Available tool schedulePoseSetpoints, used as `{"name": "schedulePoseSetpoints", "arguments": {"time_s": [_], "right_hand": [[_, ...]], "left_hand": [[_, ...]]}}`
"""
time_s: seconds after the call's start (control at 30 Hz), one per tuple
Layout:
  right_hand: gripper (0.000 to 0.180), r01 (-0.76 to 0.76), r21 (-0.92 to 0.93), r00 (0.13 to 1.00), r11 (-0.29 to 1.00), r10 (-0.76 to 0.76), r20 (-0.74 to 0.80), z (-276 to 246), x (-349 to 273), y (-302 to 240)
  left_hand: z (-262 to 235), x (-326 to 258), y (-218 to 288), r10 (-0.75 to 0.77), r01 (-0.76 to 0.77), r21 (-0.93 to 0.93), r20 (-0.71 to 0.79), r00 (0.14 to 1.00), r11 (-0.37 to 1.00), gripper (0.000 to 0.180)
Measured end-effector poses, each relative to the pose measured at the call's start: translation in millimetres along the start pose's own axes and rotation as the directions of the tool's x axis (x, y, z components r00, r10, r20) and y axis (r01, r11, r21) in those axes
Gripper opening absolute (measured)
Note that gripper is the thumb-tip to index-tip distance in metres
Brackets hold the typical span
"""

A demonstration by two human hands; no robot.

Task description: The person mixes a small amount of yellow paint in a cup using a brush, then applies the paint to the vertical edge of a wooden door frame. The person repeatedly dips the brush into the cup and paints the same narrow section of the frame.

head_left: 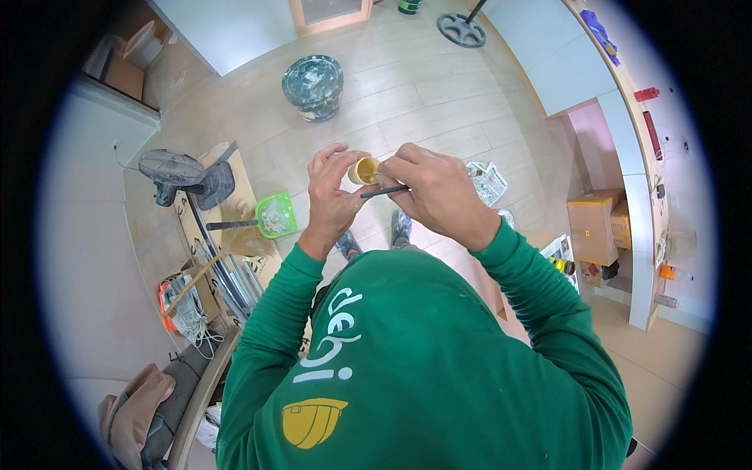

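In front of my chest, my left hand (327, 194) is closed round a small yellowish cup (358, 174), its mouth tilted toward the right. Inside the cup the wall looks amber, and what it contains is hard to make out. My right hand (440, 194) is closed, its fingertips pinched at the cup's rim. A thin dark stick (382, 191) juts from the right hand, passing just below the cup toward my left thumb. Whether the right fingertips also grip something inside the cup cannot be seen.
A paint-spattered upturned bucket (313, 86) stands ahead on the tiled floor. To the left are a green dustpan (275, 216) and a dusty fan (184, 174). A white spattered tray (487, 182) lies beyond my right hand. Cardboard boxes (593, 227) sit under the counter at right.
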State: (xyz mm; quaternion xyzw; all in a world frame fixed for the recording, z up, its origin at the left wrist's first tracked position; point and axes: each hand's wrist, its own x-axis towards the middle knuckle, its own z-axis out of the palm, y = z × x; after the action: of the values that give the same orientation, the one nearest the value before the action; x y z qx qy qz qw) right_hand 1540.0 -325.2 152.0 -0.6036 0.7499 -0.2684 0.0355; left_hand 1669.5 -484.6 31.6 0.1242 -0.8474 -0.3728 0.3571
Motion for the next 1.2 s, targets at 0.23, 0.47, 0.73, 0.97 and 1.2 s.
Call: {"name": "schedulePoseSetpoints", "arguments": {"time_s": [0.23, 0.47, 0.73, 0.97, 1.2], "right_hand": [[0.018, 0.008, -0.005, 0.997, 1.000, -0.008, -0.072, -7, 22, 20], [0.019, 0.039, -0.032, 0.998, 0.999, -0.041, -0.038, -13, 7, 38], [0.014, -0.068, 0.151, 0.993, 0.986, 0.082, -0.087, -8, -8, 36], [0.020, 0.028, -0.028, 0.993, 0.999, -0.031, -0.111, -26, -7, 49], [0.016, -0.119, 0.082, 0.990, 0.990, 0.124, -0.062, -19, -26, 42]], "left_hand": [[6, 17, -1, -0.047, 0.047, -0.005, -0.019, 0.999, 0.999, 0.058], [23, 20, 11, -0.043, 0.044, 0.029, -0.043, 0.998, 0.999, 0.056], [34, 22, 19, -0.033, 0.035, 0.025, -0.060, 0.998, 0.999, 0.054], [38, 16, 29, -0.038, 0.040, 0.029, -0.051, 0.998, 0.999, 0.053], [43, 14, 27, -0.002, 0.002, 0.056, 0.010, 1.000, 0.998, 0.055]]}}
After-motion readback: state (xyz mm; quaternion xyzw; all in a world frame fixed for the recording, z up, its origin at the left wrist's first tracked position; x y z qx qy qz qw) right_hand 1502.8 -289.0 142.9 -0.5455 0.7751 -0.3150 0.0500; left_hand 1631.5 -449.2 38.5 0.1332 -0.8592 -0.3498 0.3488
